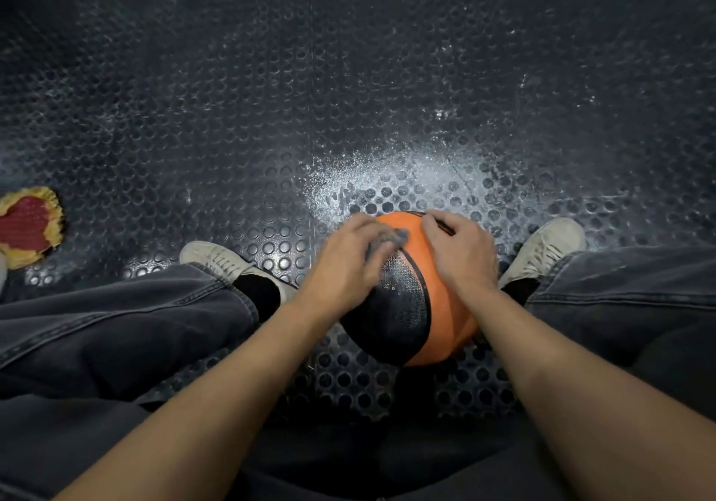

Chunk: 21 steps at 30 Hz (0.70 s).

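**Operator A:** What is the state of the left hand's grip?

**Operator B:** The left hand [345, 256] has its grip closed, with the fingers curled on a small grey cloth [391, 239]. It presses the cloth to the upper left face of the ball [445, 326].

**Operator A:** And the right hand?

**Operator B:** The right hand [461, 252] has its fingers bent over the top of the ball. The tips press at a black seam, and the grip is clamped on the ball.

**Operator A:** Where is the ball?

**Operator B:** It sits low over the studded floor [232, 113], between the left shoe [217, 258] and the right shoe [550, 245] (both pale, laced). Contact with the floor is hidden.

**Operator A:** Give the counts.

**Operator B:** There is one ball, orange with a black panel. There are two cloths. The second is a red and yellow cloth [27, 229], which lies at the far left, well apart. There is one white residue patch [407, 175], just beyond the ball.
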### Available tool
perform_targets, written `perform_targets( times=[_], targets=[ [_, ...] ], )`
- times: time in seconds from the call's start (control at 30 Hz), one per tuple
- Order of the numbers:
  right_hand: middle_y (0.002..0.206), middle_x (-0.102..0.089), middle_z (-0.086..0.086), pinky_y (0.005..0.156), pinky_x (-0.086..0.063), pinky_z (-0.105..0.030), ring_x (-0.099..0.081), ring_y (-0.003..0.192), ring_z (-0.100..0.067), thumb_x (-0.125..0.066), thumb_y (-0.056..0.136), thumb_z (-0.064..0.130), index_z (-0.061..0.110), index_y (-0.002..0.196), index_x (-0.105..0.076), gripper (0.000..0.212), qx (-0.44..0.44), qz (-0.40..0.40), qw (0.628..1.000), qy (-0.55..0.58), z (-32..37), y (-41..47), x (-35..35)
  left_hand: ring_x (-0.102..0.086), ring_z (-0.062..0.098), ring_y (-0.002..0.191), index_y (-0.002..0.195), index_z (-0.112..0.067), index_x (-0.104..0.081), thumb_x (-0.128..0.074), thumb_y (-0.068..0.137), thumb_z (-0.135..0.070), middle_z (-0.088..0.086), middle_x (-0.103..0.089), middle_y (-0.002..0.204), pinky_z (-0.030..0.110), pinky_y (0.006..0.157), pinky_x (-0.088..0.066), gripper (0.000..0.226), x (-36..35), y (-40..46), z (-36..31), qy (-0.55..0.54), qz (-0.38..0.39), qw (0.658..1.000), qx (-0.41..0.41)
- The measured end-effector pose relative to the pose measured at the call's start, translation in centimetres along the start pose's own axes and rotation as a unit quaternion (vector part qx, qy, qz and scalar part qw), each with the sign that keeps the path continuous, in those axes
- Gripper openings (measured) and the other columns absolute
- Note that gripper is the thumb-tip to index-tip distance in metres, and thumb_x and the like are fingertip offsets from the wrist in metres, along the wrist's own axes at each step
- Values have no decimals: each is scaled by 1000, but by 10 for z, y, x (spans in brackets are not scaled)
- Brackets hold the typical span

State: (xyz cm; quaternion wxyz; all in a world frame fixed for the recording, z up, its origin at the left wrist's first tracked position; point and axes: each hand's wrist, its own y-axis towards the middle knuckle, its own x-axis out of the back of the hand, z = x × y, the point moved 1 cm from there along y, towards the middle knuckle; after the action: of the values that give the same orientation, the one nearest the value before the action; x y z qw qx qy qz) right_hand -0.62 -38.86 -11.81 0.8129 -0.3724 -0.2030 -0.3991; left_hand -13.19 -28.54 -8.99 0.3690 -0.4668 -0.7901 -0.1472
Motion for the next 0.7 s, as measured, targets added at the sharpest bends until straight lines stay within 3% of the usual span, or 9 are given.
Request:
perform_targets(
  times=[0.07,0.1,0.23,0.37,0.4,0.53,0.63,0.7],
  targets=[
    [130,-66,7,104,-46,-41,-59,116,-23,-52,92,53,40,121,-69,36,6,-2,1000,-4,3,1,-4,-50,4,94,112,-15,-68,-55,96,-22,-7,-53,106,27,99,-44,22,7,13,10,4,-30,994,103],
    [126,-68,7,103,-47,-42,-60,113,-24,-52,92,53,40,119,-70,34,0,-6,1000,-7,6,3,-5,-50,5,94,112,-14,-67,-55,96,-22,-7,-54,106,30,99,-45,22,8,12,10,7,-33,994,107],
    [117,-71,2,95,-46,-37,-61,107,-26,-54,92,49,38,113,-72,30,-17,-10,1000,-8,9,9,-2,-56,14,99,112,-15,-69,-56,95,-20,-2,-57,113,29,92,-45,23,-2,-4,-9,34,24,997,-65],
    [116,-71,7,103,-46,-46,-61,107,-24,-54,91,51,40,112,-73,30,-8,-3,1000,0,13,8,-8,-50,1,77,109,-14,-69,-54,97,-23,-8,-53,103,9,75,-45,20,11,22,9,61,-12,996,57],
    [115,-71,6,102,-46,-46,-60,106,-24,-55,90,51,40,110,-73,29,-16,-7,1000,-1,15,7,-8,-50,1,78,109,-14,-69,-54,97,-23,-8,-52,104,10,75,-45,21,12,20,7,62,-12,996,56],
    [110,-70,7,96,-47,-37,-61,99,-21,-56,92,52,38,109,-74,28,-19,-4,1000,9,11,12,-2,-58,15,92,111,-16,-68,-55,95,-21,-4,-57,111,30,84,-49,21,6,-4,-10,63,60,991,-99],
    [96,-70,9,96,-49,-42,-61,89,-18,-56,93,50,37,105,-74,25,-2,5,1000,12,13,13,-6,-57,11,86,108,-16,-69,-54,97,-24,-7,-55,105,32,85,-52,20,13,18,8,82,11,997,7],
    [85,-63,9,95,-48,-40,-55,86,-19,-57,92,47,37,99,-74,21,-14,-1,1000,8,18,13,-8,-55,10,85,107,-14,-70,-54,97,-23,-5,-57,105,31,84,-51,20,12,15,1,76,-9,997,-5]
  ],
)
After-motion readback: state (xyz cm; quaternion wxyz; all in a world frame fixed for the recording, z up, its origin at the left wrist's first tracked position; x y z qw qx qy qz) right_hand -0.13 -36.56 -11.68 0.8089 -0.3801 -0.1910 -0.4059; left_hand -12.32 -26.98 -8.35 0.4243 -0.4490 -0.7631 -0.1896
